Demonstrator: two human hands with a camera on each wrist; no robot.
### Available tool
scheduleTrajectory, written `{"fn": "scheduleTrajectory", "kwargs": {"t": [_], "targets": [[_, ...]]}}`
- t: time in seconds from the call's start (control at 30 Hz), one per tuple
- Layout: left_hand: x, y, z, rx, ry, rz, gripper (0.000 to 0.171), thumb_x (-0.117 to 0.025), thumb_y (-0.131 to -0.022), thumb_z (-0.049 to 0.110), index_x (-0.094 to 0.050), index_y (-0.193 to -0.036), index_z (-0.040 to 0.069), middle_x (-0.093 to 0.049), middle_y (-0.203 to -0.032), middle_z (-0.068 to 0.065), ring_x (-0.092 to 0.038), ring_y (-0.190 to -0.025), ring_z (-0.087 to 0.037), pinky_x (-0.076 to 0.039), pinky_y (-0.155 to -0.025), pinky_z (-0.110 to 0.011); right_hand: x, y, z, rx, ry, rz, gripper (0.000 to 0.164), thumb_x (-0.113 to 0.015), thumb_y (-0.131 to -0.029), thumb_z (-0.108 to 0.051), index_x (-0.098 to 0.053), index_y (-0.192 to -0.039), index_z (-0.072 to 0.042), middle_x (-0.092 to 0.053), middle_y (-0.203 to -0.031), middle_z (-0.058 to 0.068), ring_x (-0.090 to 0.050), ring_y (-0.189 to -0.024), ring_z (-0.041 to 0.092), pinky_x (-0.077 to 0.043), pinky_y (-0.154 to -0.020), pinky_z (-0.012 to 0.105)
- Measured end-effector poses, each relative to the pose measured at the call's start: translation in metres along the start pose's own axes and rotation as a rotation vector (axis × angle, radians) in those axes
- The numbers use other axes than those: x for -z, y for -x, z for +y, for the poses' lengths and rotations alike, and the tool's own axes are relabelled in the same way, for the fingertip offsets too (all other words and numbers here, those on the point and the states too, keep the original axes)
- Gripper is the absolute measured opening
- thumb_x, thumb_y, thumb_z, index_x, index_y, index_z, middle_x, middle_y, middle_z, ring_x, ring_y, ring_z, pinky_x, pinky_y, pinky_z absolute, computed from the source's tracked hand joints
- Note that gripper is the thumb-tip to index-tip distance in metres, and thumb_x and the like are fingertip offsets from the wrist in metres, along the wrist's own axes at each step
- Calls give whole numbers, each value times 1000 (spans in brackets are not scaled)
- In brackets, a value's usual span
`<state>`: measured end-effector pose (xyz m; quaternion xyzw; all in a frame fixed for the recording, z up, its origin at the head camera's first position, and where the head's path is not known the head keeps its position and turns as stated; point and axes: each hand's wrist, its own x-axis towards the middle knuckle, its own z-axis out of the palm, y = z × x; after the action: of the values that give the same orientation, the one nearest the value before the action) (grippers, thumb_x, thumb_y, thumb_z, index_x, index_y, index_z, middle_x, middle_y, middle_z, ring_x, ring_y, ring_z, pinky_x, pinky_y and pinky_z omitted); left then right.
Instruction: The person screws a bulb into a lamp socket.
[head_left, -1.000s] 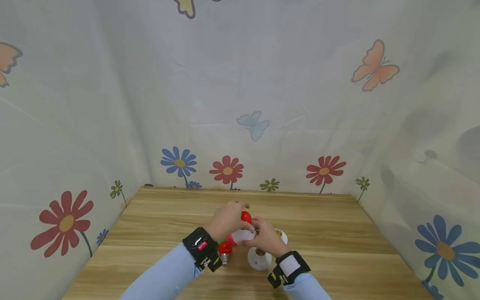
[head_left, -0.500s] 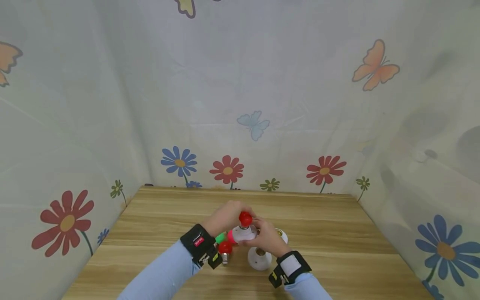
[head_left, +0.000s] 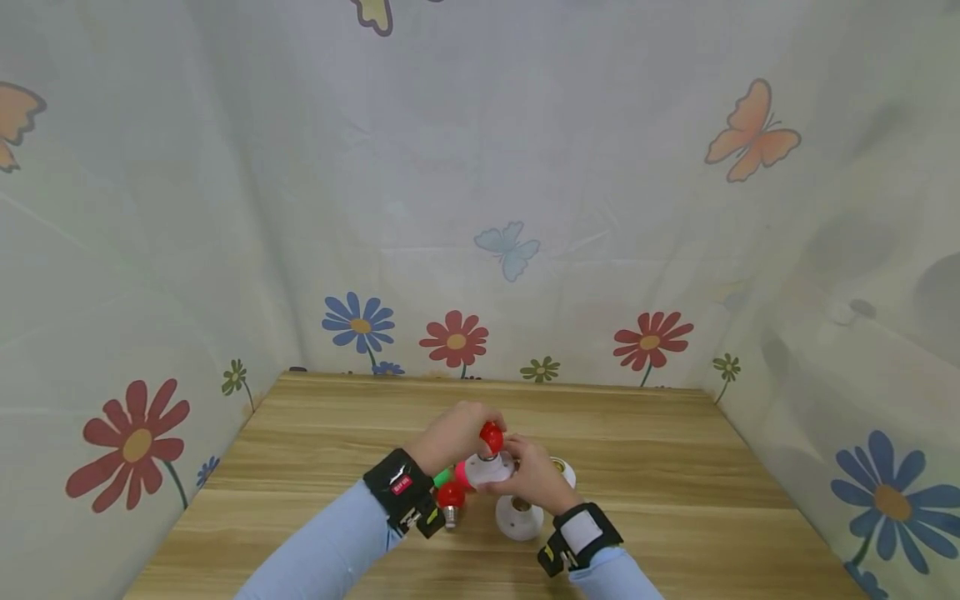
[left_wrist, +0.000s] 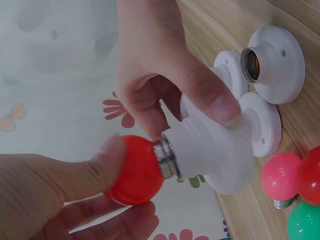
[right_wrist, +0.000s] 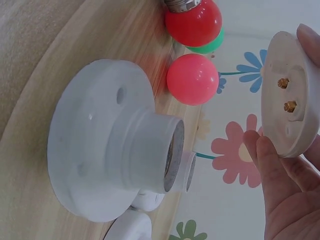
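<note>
Red bulb (left_wrist: 136, 176) pinched in left fingers (left_wrist: 102, 167), touching white socket (left_wrist: 192, 150), right fingers (left_wrist: 202, 90) gripping socket

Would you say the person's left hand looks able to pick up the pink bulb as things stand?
Probably not right now: the left hand holds a red bulb at the lamp holder gripped by the right hand, so it isn't free. The pink bulb itself lies close by.

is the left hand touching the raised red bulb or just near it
Touching. In the left wrist view, the left hand grips the red bulb, thumb against its side.
</note>
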<state>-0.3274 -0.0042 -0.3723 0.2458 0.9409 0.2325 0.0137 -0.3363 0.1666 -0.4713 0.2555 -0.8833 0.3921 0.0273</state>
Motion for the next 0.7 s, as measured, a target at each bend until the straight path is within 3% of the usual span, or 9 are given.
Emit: {"fn": "scheduleTrajectory", "kwargs": {"t": [0.2,0.43,0.57,0.7], "targets": [[0,0,1,100,-38,37,37,-80,-79,30,-64,-105,9,-60,-83,-1,-55,-72,-15,-50,-63,-21,0,-2,2,-27,-15,-4,52,-83,-71,-46,-66,-111,-16,-60,-103,-5,-56,-88,12,-51,-74,24],[-1,1,1,73,-83,71,44,-81,-77,34,-63,-107,9,-60,-85,-2,-54,-70,-14,-51,-62,-20,0,-2,2,-32,-22,-6,52,-83,-71,-48,-67,-110,-18,-60,-103,-5,-56,-88,13,-51,-74,24],[-1,-1,2,76,-133,93,51,-76,-81,41,-62,-119,10,-64,-97,-5,-58,-77,-16,-52,-62,-22,0,-2,1,-41,-46,-6,55,-83,-72,-45,-65,-116,-17,-60,-108,-2,-58,-92,14,-53,-77,28],[2,-2,3,30,-133,96,52,-77,-81,35,-61,-127,16,-65,-119,-6,-62,-96,-20,-57,-71,-27,2,-3,0,-39,-52,0,55,-82,-73,-45,-65,-115,-14,-60,-109,-1,-57,-92,15,-53,-77,28]]}}
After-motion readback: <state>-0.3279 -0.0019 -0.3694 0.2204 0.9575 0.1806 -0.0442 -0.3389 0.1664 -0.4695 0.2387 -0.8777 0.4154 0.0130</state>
